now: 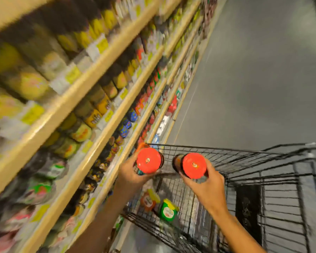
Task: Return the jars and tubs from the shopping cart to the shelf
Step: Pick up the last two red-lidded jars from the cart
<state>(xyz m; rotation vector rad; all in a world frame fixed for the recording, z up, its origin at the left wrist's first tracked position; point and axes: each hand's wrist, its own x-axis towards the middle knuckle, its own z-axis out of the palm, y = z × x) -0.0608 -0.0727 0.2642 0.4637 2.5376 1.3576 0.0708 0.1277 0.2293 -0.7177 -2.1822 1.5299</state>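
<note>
Each hand grips a dark glass jar with a round red lid above the black wire shopping cart (244,161): the left hand (130,172) holds one jar (148,160), the right hand (206,187) the other (193,165). Two smaller tubs, one orange (148,201) and one green (168,211), lie in the cart, just beside the blurred beige shelves (91,114).

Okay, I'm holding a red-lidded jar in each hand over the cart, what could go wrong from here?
1. With the left hand and right hand each holding a red-lidded jar, no hand is free to clear a slot, and the packed beige shelves look tight.
2. A slip might drop a jar onto the green tub in the black wire cart.
</note>
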